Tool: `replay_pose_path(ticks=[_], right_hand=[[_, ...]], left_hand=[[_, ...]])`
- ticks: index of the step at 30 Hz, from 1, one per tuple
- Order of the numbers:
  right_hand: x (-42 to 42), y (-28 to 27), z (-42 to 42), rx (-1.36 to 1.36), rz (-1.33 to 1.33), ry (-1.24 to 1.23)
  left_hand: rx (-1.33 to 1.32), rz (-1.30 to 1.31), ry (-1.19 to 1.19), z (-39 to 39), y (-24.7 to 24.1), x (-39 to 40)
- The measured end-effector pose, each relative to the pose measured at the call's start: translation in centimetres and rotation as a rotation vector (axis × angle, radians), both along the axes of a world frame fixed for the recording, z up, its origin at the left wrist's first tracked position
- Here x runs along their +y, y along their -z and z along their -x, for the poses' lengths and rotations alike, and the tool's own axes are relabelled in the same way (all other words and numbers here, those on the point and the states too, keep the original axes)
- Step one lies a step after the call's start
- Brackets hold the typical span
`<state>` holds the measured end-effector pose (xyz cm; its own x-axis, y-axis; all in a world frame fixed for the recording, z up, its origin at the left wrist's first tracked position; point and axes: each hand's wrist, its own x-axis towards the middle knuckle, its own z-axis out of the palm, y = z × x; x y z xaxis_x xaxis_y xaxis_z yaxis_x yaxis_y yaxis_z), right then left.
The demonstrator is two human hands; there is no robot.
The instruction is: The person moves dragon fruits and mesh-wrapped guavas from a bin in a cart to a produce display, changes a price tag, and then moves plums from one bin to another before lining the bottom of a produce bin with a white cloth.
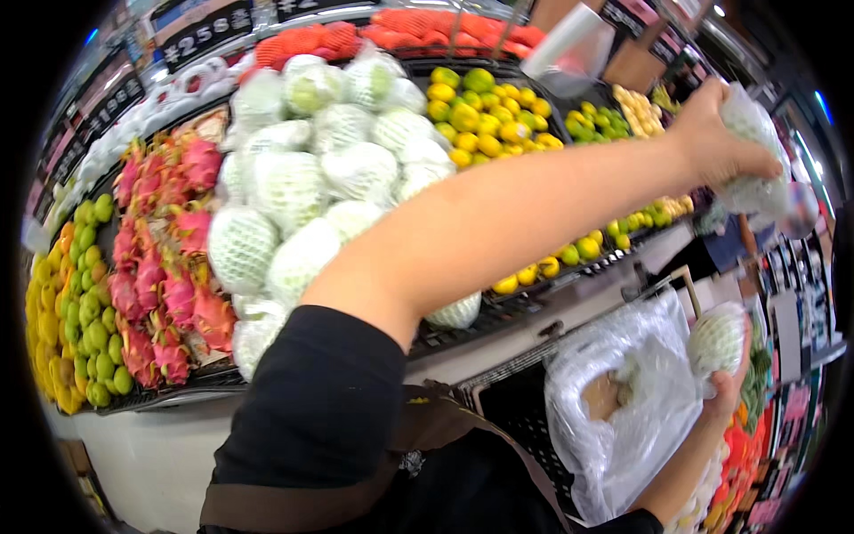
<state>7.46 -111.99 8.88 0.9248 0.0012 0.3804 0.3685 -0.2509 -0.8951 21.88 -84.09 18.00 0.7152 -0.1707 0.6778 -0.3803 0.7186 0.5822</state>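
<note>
My left arm reaches across the display, and my left hand grips a large pale green fruit wrapped in clear film and foam netting. Lower on the right, my right hand holds a similar foam-netted fruit beside a carton lined with a clear plastic bag. Through the bag's opening, brown cardboard shows, with something pale next to it. A heap of the same wrapped fruits fills the display under my left arm; the arm hides part of it.
Dragon fruit, green fruits and yellow fruits lie to the left. Citrus sits behind my forearm, near a roll of plastic bags. A black crate is beside the lined carton. Another person stands farther back.
</note>
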Motion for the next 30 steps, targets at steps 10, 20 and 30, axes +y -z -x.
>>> replay_pose_path(ticks=[10, 20, 30], right_hand=[[29.6, -4.8, -15.9, -0.252, 0.063, -0.431], [59.0, -0.9, -30.6, -0.424, 0.233, -0.285], [52.7, -1.5, -29.6, -0.361, 0.855, -0.559]], left_hand=[[-0.114, -0.670, -0.901, -2.4, -1.7, 34.8], [0.408, -1.183, -1.460, -6.7, 9.8, 52.2], [0.417, -1.835, -1.270, -8.3, 12.0, 53.7]])
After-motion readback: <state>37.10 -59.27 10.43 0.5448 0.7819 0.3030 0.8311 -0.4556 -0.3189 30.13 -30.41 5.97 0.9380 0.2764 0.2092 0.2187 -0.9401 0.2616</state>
